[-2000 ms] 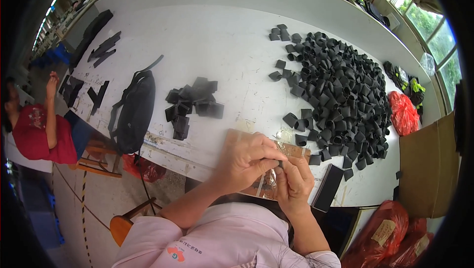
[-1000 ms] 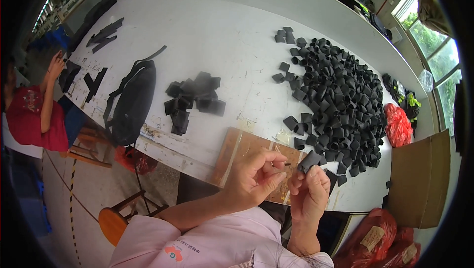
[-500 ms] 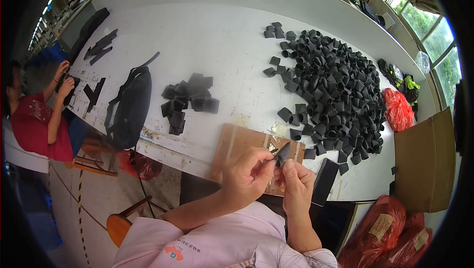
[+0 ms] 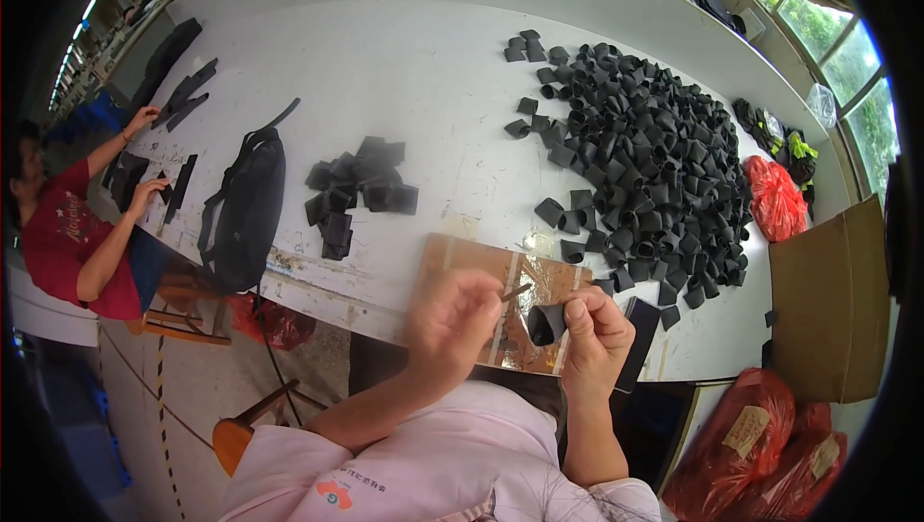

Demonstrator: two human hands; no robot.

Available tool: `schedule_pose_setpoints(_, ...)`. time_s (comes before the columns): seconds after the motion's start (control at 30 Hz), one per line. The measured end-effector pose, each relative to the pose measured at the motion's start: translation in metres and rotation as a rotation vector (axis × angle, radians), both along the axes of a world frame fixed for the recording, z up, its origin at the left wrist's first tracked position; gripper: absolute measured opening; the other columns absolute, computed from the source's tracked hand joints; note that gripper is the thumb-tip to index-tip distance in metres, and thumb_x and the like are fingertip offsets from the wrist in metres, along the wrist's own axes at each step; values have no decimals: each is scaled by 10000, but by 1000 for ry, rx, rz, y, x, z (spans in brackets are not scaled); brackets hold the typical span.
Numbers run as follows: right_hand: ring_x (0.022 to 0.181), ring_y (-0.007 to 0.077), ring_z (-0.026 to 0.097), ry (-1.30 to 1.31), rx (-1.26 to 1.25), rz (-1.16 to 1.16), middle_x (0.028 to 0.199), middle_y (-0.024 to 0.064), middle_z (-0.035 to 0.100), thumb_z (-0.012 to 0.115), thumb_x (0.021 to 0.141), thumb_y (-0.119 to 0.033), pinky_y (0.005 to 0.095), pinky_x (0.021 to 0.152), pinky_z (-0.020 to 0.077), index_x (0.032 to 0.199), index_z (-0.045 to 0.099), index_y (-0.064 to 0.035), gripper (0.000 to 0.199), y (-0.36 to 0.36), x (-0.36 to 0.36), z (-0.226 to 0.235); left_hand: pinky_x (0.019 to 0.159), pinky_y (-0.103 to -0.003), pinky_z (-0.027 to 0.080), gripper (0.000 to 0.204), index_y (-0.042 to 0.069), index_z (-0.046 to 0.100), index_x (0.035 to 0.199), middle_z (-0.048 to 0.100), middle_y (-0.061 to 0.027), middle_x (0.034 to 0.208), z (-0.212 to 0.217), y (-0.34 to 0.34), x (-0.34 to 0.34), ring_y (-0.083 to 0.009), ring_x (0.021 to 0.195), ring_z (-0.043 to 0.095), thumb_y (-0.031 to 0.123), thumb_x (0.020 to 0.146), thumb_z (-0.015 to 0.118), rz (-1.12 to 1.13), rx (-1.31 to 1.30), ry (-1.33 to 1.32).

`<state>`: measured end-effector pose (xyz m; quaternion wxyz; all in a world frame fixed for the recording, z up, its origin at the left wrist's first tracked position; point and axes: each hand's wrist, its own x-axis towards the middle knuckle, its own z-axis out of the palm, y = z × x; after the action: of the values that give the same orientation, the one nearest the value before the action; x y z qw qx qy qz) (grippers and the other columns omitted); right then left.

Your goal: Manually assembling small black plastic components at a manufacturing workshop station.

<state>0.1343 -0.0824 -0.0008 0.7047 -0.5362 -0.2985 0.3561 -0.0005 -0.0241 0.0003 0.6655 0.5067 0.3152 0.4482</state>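
My right hand (image 4: pixel 595 334) pinches a small black folded loop piece (image 4: pixel 545 324) just above the near edge of a brown cardboard pad (image 4: pixel 472 262). My left hand (image 4: pixel 452 322) holds a thin dark stick-like tool (image 4: pixel 515 292) whose tip points at the loop piece. Both hands hover over the pad at the front of the white table (image 4: pixel 423 79). A big heap of the same black loop pieces (image 4: pixel 645 156) lies to the right, and a smaller pile of flat black pieces (image 4: pixel 354 190) lies to the left.
A black bag (image 4: pixel 245 209) hangs over the table's left edge. A person in a red shirt (image 4: pixel 72 238) handles black strips at the far left. A dark phone-like slab (image 4: pixel 635 328), red bags (image 4: pixel 775 200) and a cardboard box (image 4: pixel 828 296) are on the right.
My hands picked a black loop piece from the heap's edge and brought it over the cardboard pad; the left hand now points a thin tool at it.
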Motion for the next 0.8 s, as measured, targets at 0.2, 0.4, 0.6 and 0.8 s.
schedule_pose_setpoints(0.2,642,62,434,-171,-23,-32,705,-3,510,578,821,-62,178,590,339,716,549,8,129,2,-11,-7,478,-188,423,307,-9,511,954,579,-29,700,-3,-8,8,-40,568,540,-7,690,666,-68,232,318)
schedule_pose_setpoints(0.4,664,47,445,-181,-132,-54,748,-24,523,541,857,-166,174,612,345,848,577,3,173,19,46,-6,519,-206,449,110,-17,544,869,607,-53,719,-31,17,-9,-75,634,579,-5,766,579,167,249,389)
schedule_pose_setpoints(0.6,718,60,485,-512,-119,-511,814,7,538,491,883,-206,179,615,392,1086,526,7,297,58,99,-11,654,-315,457,180,-17,550,891,571,-138,833,-110,142,-32,-270,864,534,-18,711,567,580,787,972)
schedule_pose_setpoints(0.8,530,60,474,-234,-303,141,634,8,532,537,860,-125,189,485,383,786,573,10,158,-2,13,-51,634,-341,459,53,9,561,713,541,-122,844,-141,164,-39,-280,832,498,8,660,566,134,828,1392)
